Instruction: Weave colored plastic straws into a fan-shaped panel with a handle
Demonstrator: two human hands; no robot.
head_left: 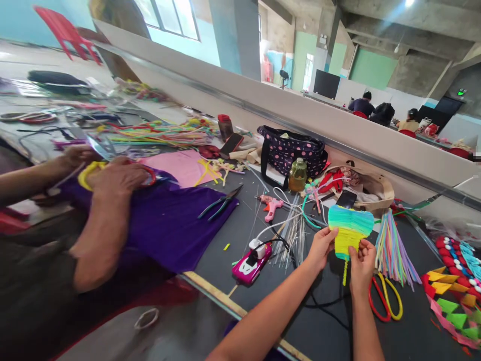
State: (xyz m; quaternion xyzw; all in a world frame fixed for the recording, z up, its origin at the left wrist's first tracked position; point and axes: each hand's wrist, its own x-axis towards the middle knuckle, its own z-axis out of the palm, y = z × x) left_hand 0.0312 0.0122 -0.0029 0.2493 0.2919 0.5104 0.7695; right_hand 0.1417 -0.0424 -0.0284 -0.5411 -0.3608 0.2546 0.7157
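A fan-shaped craft piece of fuzzy pipe cleaners [350, 225], blue and teal on top and yellow below, is held upright above the dark table, with a twisted yellow stem hanging under it. My left hand [322, 246] pinches its left edge. Lower down, the thumb and fingers of my right hand [363, 258] grip its right side near the stem. Just right of that hand lie scissors [400, 300] with one red and one yellow handle. A bundle of pastel pipe cleaners [396, 250] rests behind them. Beyond the craft piece is a dark phone [346, 199].
A pink glue gun [273, 205], thin clear sticks [291, 243] and a purple power strip [250, 268] with cables lie left of my hands. Pliers [221, 203] rest by purple cloth [176, 220], where a co-worker's hands [118, 178] hold scissors. A dotted bag [293, 150] stands behind.
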